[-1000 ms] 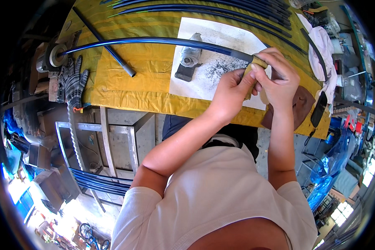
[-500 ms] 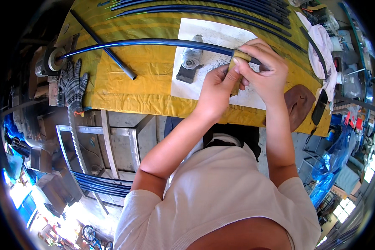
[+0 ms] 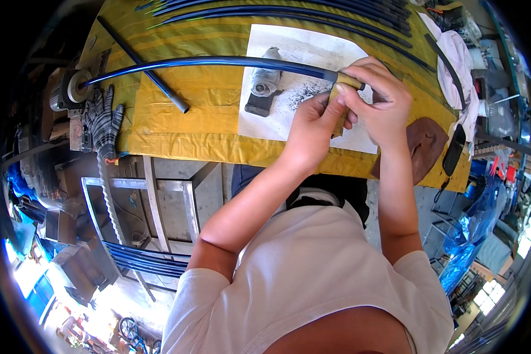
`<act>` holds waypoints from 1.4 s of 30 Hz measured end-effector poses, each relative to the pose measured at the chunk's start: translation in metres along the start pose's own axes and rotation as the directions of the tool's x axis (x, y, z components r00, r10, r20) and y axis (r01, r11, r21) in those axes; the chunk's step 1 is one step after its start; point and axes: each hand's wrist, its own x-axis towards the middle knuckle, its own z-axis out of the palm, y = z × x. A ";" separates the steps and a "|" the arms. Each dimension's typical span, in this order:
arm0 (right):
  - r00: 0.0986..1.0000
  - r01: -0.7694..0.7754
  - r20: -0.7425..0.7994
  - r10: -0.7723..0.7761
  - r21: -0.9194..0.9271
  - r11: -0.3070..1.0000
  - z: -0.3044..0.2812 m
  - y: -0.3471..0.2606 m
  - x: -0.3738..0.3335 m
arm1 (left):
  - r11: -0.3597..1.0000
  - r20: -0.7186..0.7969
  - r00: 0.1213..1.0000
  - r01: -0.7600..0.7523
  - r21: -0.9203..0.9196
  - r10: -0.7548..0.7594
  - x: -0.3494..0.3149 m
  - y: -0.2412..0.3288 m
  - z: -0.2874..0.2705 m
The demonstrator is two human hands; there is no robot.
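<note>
A long glossy dark blue rod (image 3: 218,61) lies across the table, its thin left end at a round metal chuck (image 3: 78,87). Round the rod near its thicker right end is wrapped a tan sandpaper strip (image 3: 349,81). My right hand (image 3: 385,101) pinches the strip from above and the right, fingers curled over the rod. From below, my left hand (image 3: 312,131) grips the strip's hanging part between thumb and fingers. Beneath the rod, white paper (image 3: 304,47) carries black dust, a crumpled grey tube (image 3: 266,79) and a small dark block (image 3: 261,105).
Several dark rods (image 3: 277,10) lie along the far side of the yellow-covered table (image 3: 177,138). Another dark rod (image 3: 150,75) lies slanting at left, near a checked glove (image 3: 104,124). A brown leather-like piece (image 3: 425,147) and white cloth (image 3: 454,65) are at right.
Both hands and the sandpaper strip have slid slightly right along the rod, so less of its end sticks out past the strip. More dust on the paper is uncovered.
</note>
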 end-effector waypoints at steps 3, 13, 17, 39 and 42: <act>1.000 0.008 0.018 -0.008 -0.008 1.000 -0.010 0.003 -0.004 | 1.000 0.025 1.000 -0.004 -0.007 0.004 0.002 -0.004 0.006; 0.999 0.004 -0.039 -0.004 0.000 1.000 -0.019 0.000 -0.008 | 1.000 0.053 0.998 0.018 0.023 -0.019 0.004 -0.009 0.014; 0.998 0.058 -0.029 -0.058 -0.024 0.998 -0.017 0.004 -0.007 | 1.000 0.045 0.999 -0.003 -0.006 0.003 0.002 -0.009 0.012; 0.999 0.051 -0.006 -0.052 -0.017 0.999 0.019 -0.009 0.008 | 0.998 -0.020 0.998 -0.055 0.011 0.055 -0.005 0.009 -0.015; 0.998 0.065 -0.014 -0.066 -0.013 0.998 0.018 -0.009 0.007 | 0.998 -0.042 0.997 -0.061 -0.009 0.060 -0.005 0.010 -0.011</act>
